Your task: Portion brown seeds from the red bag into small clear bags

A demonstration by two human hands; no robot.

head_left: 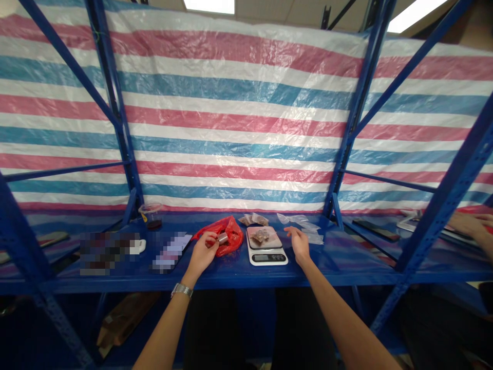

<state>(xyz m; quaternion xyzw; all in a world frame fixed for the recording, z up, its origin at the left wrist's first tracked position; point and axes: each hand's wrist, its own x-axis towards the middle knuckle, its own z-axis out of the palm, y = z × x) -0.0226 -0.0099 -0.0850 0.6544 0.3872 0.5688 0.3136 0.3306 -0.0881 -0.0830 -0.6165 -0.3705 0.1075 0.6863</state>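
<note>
My left hand [205,253], with a metal-banded watch at the wrist, is closed on a small silvery metal piece [223,238] at the mouth of a red plastic bag [230,226]. The piece's full shape is hidden by my fingers and the bag. A white kitchen scale [267,258] stands between my hands. On its pan lies a small clear bag of brownish contents [261,236]. My right hand [299,244] is just right of the scale, its fingers loosely bent and apart, with nothing visible in them. Flat clear plastic bags [308,226] lie beyond it.
Filled clear bags [254,219] lie behind the scale. To the left are a phone [173,252], a white object [137,247] and a clear cup with dark liquid [152,217]. Blue shelf posts [348,128] flank the blue shelf [239,280]. Another person's hand [468,226] is far right.
</note>
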